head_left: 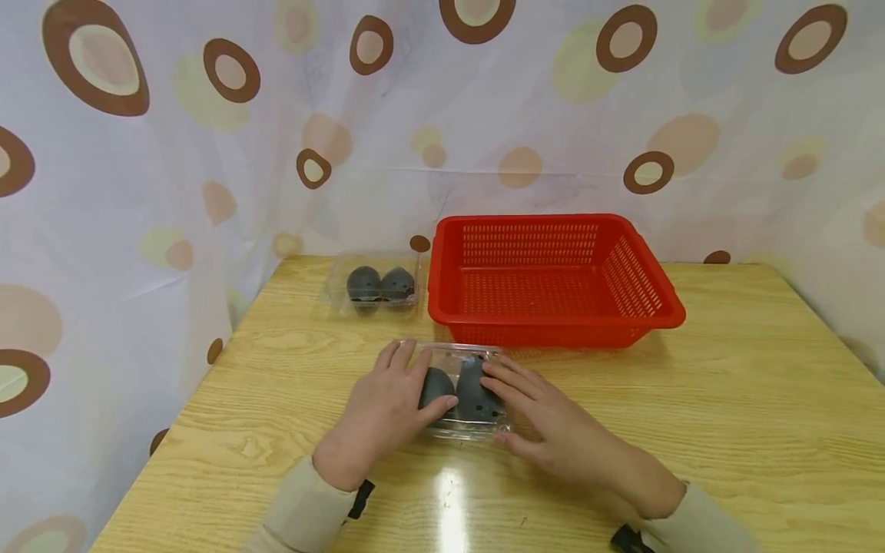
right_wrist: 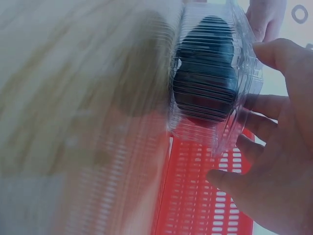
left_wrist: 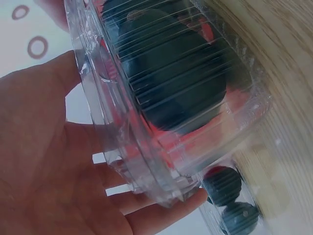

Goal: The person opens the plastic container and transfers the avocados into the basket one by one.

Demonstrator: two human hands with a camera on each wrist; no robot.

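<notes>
A clear plastic clamshell box (head_left: 462, 432) lies on the table in front of me, its ribbed side showing in the left wrist view. Inside are two dark, smooth, egg-shaped things (head_left: 474, 393) that look like avocados. My left hand (head_left: 387, 407) rests over the box's left side, fingers extended along the far rim and thumb on the lid. From the right, my right hand (head_left: 553, 422) lays its straight fingers on the lid, its thumb at the near right corner. In the right wrist view the fingers (right_wrist: 264, 125) reach along the box's rim.
Behind to the left stands a second clear box (head_left: 336, 288) holding two similar dark things (head_left: 364, 283). A red slotted plastic basket (head_left: 553, 319) sits just beyond the box under my hands. A patterned curtain (head_left: 387, 207) hangs behind the wooden table (head_left: 747, 399).
</notes>
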